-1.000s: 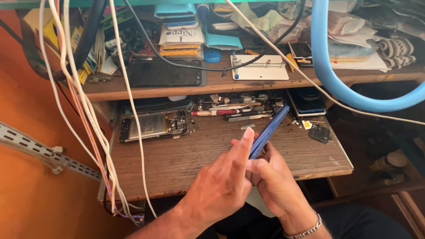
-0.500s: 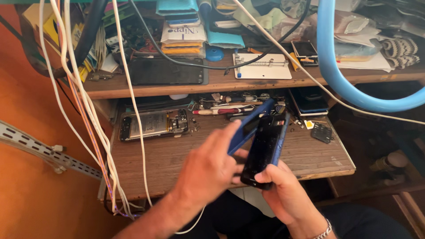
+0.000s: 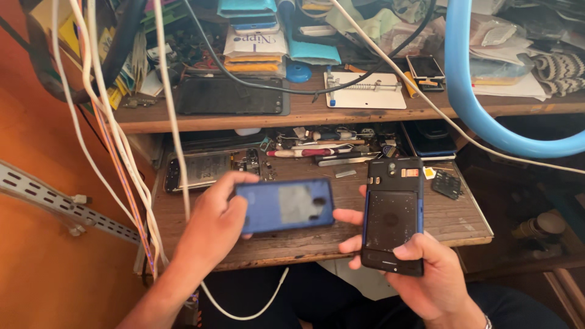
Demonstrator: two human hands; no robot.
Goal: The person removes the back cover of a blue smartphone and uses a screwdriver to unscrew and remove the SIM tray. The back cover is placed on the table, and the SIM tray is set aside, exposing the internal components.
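Observation:
My left hand (image 3: 213, 222) holds a blue phone back cover (image 3: 285, 206) flat, inner side up, over the wooden pull-out shelf (image 3: 317, 240). My right hand (image 3: 423, 271) grips a black phone (image 3: 392, 214) with its back off, upright, the dark inner plate and camera facing me. Cover and phone are apart, a small gap between them, with my right fingertips reaching under the cover's edge.
An opened phone (image 3: 210, 169) lies at the shelf's back left, with tweezers and a screwdriver (image 3: 304, 152) and small parts behind. A dark tablet (image 3: 230, 96) and white board (image 3: 364, 91) sit on the upper shelf. White cables (image 3: 164, 109) hang at left; a blue ring (image 3: 481, 116) at right.
The blue cover has come off the phone. My left hand carried it left and laid it flat, while my right hand turned the phone's bare back toward me.

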